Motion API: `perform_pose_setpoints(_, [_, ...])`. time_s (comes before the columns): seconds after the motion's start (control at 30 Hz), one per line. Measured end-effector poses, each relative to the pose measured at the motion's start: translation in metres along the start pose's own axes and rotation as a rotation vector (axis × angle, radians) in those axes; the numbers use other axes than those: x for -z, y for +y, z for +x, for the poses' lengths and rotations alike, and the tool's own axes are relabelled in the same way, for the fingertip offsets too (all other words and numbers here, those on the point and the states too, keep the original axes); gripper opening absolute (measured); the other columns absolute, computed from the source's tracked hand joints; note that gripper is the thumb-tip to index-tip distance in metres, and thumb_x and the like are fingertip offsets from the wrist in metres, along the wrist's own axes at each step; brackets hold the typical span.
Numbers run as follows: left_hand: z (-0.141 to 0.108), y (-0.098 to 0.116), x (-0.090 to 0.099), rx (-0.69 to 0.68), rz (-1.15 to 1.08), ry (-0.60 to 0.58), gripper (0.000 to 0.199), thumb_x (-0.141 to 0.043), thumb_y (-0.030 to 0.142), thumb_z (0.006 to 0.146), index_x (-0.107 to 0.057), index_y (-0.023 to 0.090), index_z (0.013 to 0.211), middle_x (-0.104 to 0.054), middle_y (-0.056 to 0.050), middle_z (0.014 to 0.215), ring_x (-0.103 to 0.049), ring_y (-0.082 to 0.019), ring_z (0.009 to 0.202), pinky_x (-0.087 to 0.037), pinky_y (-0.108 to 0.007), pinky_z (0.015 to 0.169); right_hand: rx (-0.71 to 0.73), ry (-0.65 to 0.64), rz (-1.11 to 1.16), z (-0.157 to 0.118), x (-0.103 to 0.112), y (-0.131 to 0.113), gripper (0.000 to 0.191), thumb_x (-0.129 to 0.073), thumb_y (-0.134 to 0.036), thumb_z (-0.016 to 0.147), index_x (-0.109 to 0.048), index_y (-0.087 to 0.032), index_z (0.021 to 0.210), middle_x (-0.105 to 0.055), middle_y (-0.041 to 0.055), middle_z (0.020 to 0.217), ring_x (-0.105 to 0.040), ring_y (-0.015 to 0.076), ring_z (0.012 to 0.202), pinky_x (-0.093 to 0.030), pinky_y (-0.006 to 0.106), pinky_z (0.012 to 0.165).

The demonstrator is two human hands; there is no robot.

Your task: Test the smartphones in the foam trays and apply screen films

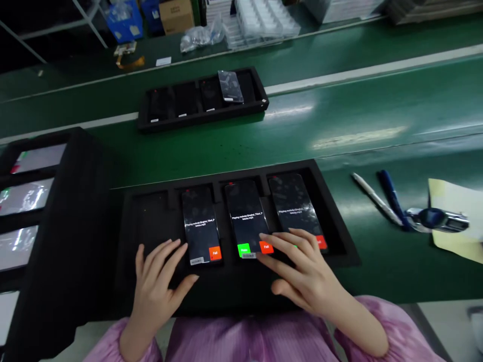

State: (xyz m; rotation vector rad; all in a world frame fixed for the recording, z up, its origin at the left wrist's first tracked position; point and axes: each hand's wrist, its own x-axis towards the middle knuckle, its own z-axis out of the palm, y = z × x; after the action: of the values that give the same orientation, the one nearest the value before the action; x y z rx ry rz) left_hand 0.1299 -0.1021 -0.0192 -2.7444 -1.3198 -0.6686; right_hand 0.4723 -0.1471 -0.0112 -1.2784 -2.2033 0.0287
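Observation:
In front of me a black foam tray (151, 206) holds three lit smartphones, its leftmost slot bare. My left hand (160, 279) is open, fingers spread beside the left phone (199, 216), whose screen shows an orange Fail button. The middle phone (247, 201) displays a green button and a red Fail button. Across the gap between the middle and right phones lies my right hand (302, 266), open, its fingertips at the middle phone's lower right edge. It partly covers the lower end of the right phone (294, 198). All three screens carry a "Playing melody" line.
Stacked foam trays (86, 216) with several bright-screened phones rise at the left. Farther back, another foam tray (204, 116) holds dark phones. A white pen (377, 198), a blue pen (392, 196), a metallic object (437, 219) and yellowish paper (458, 239) lie at the right.

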Motion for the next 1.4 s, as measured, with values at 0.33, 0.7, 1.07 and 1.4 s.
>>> perform_pose_setpoints(0.33, [-0.013,0.004,0.008,0.018,0.016,-0.073,0.039,-0.066,0.033,0.101,-0.066,0.015,0.135,-0.066,-0.015,0.137,-0.056,-0.028,0.135,-0.016,-0.054,0.135,-0.047,0.127,0.012,-0.002,0.013,0.027,0.026,-0.053,-0.027,0.107,-0.073,-0.027,0.123,-0.067,0.0102,0.138,-0.064,0.0329,0.121,-0.049,0.055,0.102])
perform_pose_setpoints(0.7, [0.047,-0.026,0.017,-0.016,0.065,-0.091,0.051,-0.050,0.051,0.106,-0.061,0.025,0.149,-0.060,-0.014,0.149,-0.055,-0.031,0.135,-0.018,-0.061,0.133,-0.293,-0.031,-0.168,0.022,0.038,0.097,0.040,-0.040,-0.039,0.111,-0.074,-0.029,0.128,-0.066,0.0139,0.140,-0.062,0.0420,0.120,-0.050,0.065,0.094])
perform_pose_setpoints(1.07, [0.138,-0.019,-0.013,-0.138,0.032,-0.160,0.039,-0.050,0.051,0.107,-0.083,0.030,0.105,-0.069,-0.008,0.140,-0.053,-0.036,0.139,-0.025,-0.083,0.122,-0.186,-0.036,-0.238,0.037,0.030,0.108,0.051,-0.041,-0.047,0.112,-0.083,-0.027,0.090,-0.071,0.0074,0.136,-0.059,0.0340,0.125,-0.046,0.055,0.099])
perform_pose_setpoints(1.4, [0.134,0.007,-0.026,-0.352,-0.153,-0.199,0.030,-0.060,0.048,0.103,-0.080,0.027,0.112,-0.070,-0.008,0.141,-0.056,-0.032,0.140,-0.013,-0.075,0.131,-0.200,-0.073,-0.232,0.042,0.015,0.106,0.040,-0.043,-0.038,0.111,-0.083,-0.033,0.112,-0.064,0.0083,0.147,-0.056,0.0331,0.127,-0.047,0.055,0.101])
